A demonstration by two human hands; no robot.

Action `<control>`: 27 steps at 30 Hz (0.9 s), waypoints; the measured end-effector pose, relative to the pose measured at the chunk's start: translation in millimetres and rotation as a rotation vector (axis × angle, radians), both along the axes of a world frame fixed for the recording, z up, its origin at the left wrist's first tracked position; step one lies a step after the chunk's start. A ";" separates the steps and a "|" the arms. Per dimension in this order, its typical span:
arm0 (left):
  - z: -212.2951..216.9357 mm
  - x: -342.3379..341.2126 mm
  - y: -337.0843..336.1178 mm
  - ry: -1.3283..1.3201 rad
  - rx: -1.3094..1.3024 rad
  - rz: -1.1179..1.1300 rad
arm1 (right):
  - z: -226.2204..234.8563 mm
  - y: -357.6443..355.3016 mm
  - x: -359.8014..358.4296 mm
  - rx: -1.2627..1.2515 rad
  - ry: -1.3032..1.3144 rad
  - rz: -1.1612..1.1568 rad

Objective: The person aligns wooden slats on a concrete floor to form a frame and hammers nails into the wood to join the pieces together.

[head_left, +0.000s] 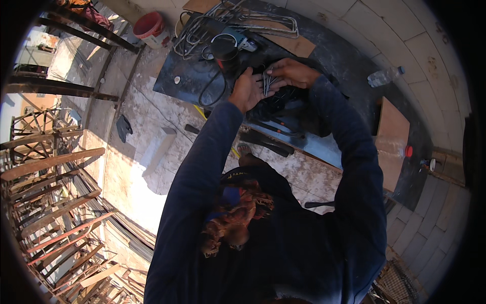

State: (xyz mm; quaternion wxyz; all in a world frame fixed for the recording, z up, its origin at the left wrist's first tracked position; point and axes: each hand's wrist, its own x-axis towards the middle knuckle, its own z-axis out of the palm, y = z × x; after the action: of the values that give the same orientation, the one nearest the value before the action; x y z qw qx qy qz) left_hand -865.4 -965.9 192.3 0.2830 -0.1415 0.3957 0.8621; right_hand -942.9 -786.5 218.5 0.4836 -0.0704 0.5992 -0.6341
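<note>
The left hand (246, 90) is held palm-up with its fingers (255, 76) spread flat, and a small bunch of nails (267, 81) lies across them. The right hand (293, 71) meets it from the other side, its fingers (277, 77) pressed together and pinching the nails at their upper ends. Both hands hover over a dark bench (187, 76). Just beyond the fingers sits an angle grinder (229, 44) with its black cable (212, 88) looping beside the left hand. Farther off lie bent steel rods (238, 20). Below the fingers are dark tools (266, 142). Well to the right of them lies a plastic bottle (385, 76); far to the left stands a red bucket (151, 28).
</note>
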 end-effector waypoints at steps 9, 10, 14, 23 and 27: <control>-11.0 9.0 -3.2 -0.001 0.092 0.097 | 5.1 2.5 5.2 -0.018 0.111 0.159; -10.4 10.1 -2.2 0.000 0.093 0.097 | 4.9 3.5 5.7 -0.018 0.112 0.159; -12.3 14.5 1.0 0.006 0.086 0.103 | 8.0 2.6 10.6 0.107 0.233 0.133; -13.2 13.2 0.1 -0.012 0.052 0.006 | 19.4 -3.8 5.8 0.315 0.692 0.297; -10.4 13.2 0.7 -0.061 0.116 0.019 | 14.1 -7.5 9.7 0.203 0.778 0.261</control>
State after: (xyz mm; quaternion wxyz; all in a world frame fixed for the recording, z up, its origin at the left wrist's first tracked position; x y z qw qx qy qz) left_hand -852.2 -965.2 181.9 0.2944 -0.1546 0.3349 0.8816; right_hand -933.3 -794.1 232.6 0.3023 -0.3320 0.7825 -0.4314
